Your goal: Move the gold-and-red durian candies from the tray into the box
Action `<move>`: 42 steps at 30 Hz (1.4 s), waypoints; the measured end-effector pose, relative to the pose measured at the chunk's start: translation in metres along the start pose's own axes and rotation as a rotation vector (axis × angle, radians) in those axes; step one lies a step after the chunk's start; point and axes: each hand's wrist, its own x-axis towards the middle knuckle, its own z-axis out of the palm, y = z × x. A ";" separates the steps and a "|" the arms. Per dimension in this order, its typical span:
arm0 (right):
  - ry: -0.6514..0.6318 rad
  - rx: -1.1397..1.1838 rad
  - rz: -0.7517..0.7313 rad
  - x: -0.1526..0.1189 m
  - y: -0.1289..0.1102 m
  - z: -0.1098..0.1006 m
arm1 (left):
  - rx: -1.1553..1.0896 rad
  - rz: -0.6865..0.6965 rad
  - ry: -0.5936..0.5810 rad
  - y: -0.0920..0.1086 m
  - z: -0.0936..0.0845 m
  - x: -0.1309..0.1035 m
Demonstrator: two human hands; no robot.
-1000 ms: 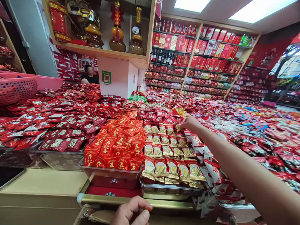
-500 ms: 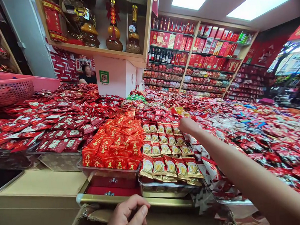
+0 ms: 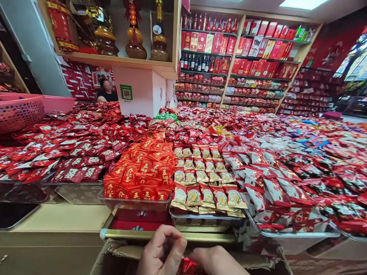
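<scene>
Orange-red candy packs (image 3: 142, 171) sit just left of the durian candy tray (image 3: 204, 223); pink basket (image 3: 15, 113) far left of it.

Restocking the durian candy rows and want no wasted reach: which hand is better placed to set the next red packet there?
Probably the right hand: it sits below the durian candy rows, while the left hand is further left; both pinch the red packet.

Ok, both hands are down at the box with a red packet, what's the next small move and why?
Probably lift the red packet up to the tray of durian candies: left hand and right hand pinch it together over the cardboard box, and those rows sit nearest.
</scene>
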 end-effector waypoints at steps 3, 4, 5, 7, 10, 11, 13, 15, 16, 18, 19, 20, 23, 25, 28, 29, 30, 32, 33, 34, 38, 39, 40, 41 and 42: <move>0.122 0.452 -0.044 -0.005 0.004 -0.008 | -0.091 -0.062 -0.157 0.004 -0.005 0.005; 0.154 0.572 -0.038 -0.007 0.004 -0.011 | -0.115 -0.081 -0.183 0.005 -0.006 0.006; 0.177 0.664 -0.025 -0.008 0.003 -0.013 | -0.150 -0.105 -0.185 0.006 -0.006 0.007; 0.204 0.761 0.004 -0.010 0.002 -0.014 | -0.273 -0.166 -0.166 0.007 -0.005 0.008; 0.210 0.807 0.032 -0.009 0.004 -0.012 | -0.443 -0.242 -0.179 0.009 0.000 0.005; 0.216 0.827 0.041 -0.008 0.004 -0.012 | -0.472 -0.251 -0.185 0.010 0.001 0.004; 0.232 0.873 0.063 -0.007 0.005 -0.010 | -0.506 -0.257 -0.176 0.009 0.004 0.003; 0.258 0.905 0.085 -0.007 0.004 -0.009 | -0.516 -0.258 -0.159 0.007 0.005 0.002; 0.272 0.914 0.091 -0.007 0.004 -0.009 | -0.515 -0.256 -0.145 0.005 0.006 0.002; 0.300 0.917 0.083 -0.008 0.005 -0.008 | -0.519 -0.256 -0.123 0.001 0.005 0.002; 0.314 0.902 0.070 -0.009 0.006 -0.007 | -0.517 -0.262 -0.122 0.000 0.005 0.002; 0.335 0.860 0.042 -0.010 0.007 -0.007 | -0.511 -0.275 -0.134 -0.001 0.004 0.002; 0.449 0.530 -0.136 -0.013 0.009 -0.009 | -0.472 -0.327 -0.226 0.000 0.001 0.001; 0.537 0.308 -0.314 -0.015 0.009 -0.011 | -0.487 -0.325 -0.238 0.004 -0.001 0.000; 0.651 0.167 -0.503 -0.016 0.008 -0.013 | -0.605 -0.308 -0.225 0.010 -0.002 0.000; 0.675 0.143 -0.531 -0.017 0.008 -0.013 | -0.631 -0.302 -0.230 0.012 -0.003 0.001; 0.682 0.129 -0.538 -0.018 0.008 -0.012 | -0.633 -0.289 -0.235 0.013 -0.003 0.002; 0.652 0.166 -0.506 -0.020 0.008 -0.009 | -0.552 -0.221 -0.225 0.016 -0.005 0.003; 0.623 0.229 -0.468 -0.020 0.008 -0.008 | -0.488 -0.173 -0.214 0.016 -0.007 0.004; 0.588 0.318 -0.415 -0.021 0.008 -0.006 | -0.424 -0.124 -0.210 0.017 -0.008 0.004; 0.508 0.690 -0.161 -0.018 0.007 -0.002 | -0.272 -0.021 -0.217 0.016 -0.008 0.001; 0.517 0.742 -0.115 -0.016 0.006 -0.001 | -0.268 -0.010 -0.220 0.015 -0.007 0.000; 0.524 0.773 -0.083 -0.014 0.006 0.000 | -0.272 -0.001 -0.218 0.014 -0.006 0.000; 0.523 0.788 -0.065 -0.013 0.006 0.000 | -0.278 0.004 -0.215 0.013 -0.005 0.000; 0.512 0.786 -0.056 -0.012 0.006 0.001 | -0.283 0.005 -0.213 0.012 -0.004 0.000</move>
